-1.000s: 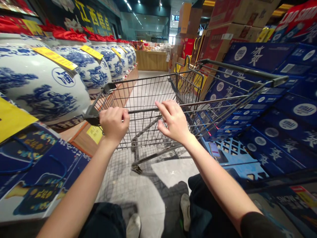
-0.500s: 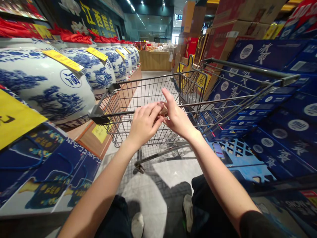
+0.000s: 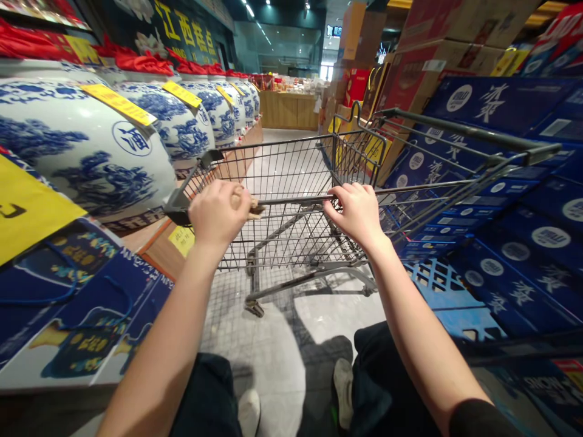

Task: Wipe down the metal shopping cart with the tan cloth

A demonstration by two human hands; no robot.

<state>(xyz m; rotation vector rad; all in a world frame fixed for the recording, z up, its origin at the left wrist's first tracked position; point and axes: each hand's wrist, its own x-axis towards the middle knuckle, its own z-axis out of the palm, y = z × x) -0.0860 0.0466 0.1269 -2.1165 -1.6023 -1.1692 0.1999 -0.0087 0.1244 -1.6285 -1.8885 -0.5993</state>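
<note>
A wire shopping cart (image 3: pixel 291 164) stands sideways in front of me, its near top rail running across the middle of the view. At the left part of that rail, my left hand (image 3: pixel 216 212) is closed around a crumpled tan wad (image 3: pixel 243 200); cloth or paper, I cannot tell. The wad's dark end touches or lies just over the rail. My right hand (image 3: pixel 355 209) has its fingers curled over the same rail further right. Most of its fingertips are hidden behind the bar. The cart's handle (image 3: pixel 473 130) points to the right.
Large blue-and-white jars (image 3: pixel 91 145) with red cloth tops line the left side. Blue gift bags (image 3: pixel 104 297) stand nearer on the left. Stacked blue cartons (image 3: pixel 523 243) crowd the right, beside a light-blue plastic pallet (image 3: pixel 455 297). Tiled floor (image 3: pixel 273 376) lies under my feet.
My hands were together above the rail with the tan wad between them. They have moved apart: the left took the wad leftward, and the right came down onto the rail.
</note>
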